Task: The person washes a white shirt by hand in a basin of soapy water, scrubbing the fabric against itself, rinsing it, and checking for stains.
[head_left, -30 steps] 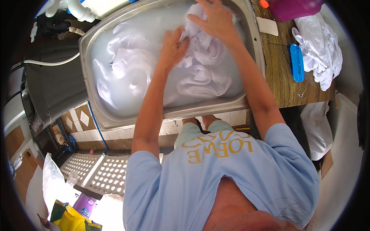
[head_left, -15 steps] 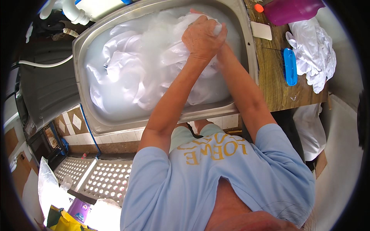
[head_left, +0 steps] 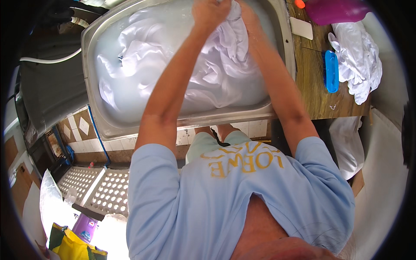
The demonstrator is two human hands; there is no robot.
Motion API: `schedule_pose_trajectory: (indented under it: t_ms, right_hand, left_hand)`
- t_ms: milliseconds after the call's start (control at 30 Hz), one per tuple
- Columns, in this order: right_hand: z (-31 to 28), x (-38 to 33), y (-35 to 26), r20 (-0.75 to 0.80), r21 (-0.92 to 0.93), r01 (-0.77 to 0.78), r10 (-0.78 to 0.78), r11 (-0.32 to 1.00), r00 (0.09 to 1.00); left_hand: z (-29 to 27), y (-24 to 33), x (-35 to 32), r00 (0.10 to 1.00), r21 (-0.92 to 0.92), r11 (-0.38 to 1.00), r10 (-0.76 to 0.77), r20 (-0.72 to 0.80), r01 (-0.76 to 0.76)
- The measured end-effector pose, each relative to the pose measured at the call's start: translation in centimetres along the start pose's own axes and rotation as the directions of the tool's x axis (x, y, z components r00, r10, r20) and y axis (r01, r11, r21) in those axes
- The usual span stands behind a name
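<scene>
A metal basin [head_left: 277, 26] holds cloudy water and white cloth. Near the basin's far side, my left hand [head_left: 209, 16] is closed around white wet cloth [head_left: 232, 37]. My right hand [head_left: 248, 19], a little blurred, grips the same cloth just to the right, its fingertips partly cut off by the top edge. The cloth hangs from between both hands down into the water. More white cloth [head_left: 145, 45] floats in the basin's left half.
Right of the basin, a wooden surface [head_left: 312, 95] carries a blue brush [head_left: 331, 71], a whitish rectangular block [head_left: 301, 28], a purple container [head_left: 338, 9] and a heap of white cloth [head_left: 357, 60]. A perforated grey panel [head_left: 110, 190] lies at lower left, near a yellow bag [head_left: 73, 245].
Both hands have moved up and apart from their clasped position, lifting white cloth out of the water between them. The view has shifted slightly.
</scene>
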State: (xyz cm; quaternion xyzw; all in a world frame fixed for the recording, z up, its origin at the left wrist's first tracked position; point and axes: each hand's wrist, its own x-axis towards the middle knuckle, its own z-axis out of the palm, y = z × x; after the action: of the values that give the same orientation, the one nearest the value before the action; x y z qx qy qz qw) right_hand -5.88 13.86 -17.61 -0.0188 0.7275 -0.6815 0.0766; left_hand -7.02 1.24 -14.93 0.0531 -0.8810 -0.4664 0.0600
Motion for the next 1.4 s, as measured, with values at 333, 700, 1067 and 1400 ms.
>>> schedule_pose_trajectory:
  t_ms: [333,700,1067,1400]
  right_hand:
    - [0.1,-9.4,-5.5,0.221,-0.756,0.463,-0.485,0.463,0.846]
    - [-3.1,-6.4,-1.5,0.07,-0.589,0.251,-0.261,0.768,0.963]
    - [0.3,-7.9,-3.5,0.317,-0.746,0.522,-0.469,0.414,0.824]
    - [-0.3,-5.1,-3.0,0.076,-0.894,0.134,-0.149,0.428,0.986]
  left_hand:
    - [-10.8,-6.7,-5.7,0.929,0.184,0.917,0.324,0.176,-0.355]
    - [-11.7,-8.1,-4.2,0.998,-0.128,0.992,0.0,-0.066,-0.008]
    - [-11.9,-3.6,-6.9,0.922,0.38,0.923,-0.196,0.333,0.059]
    - [-12.2,-7.7,-5.3,0.932,-0.508,0.797,-0.182,0.312,0.326]
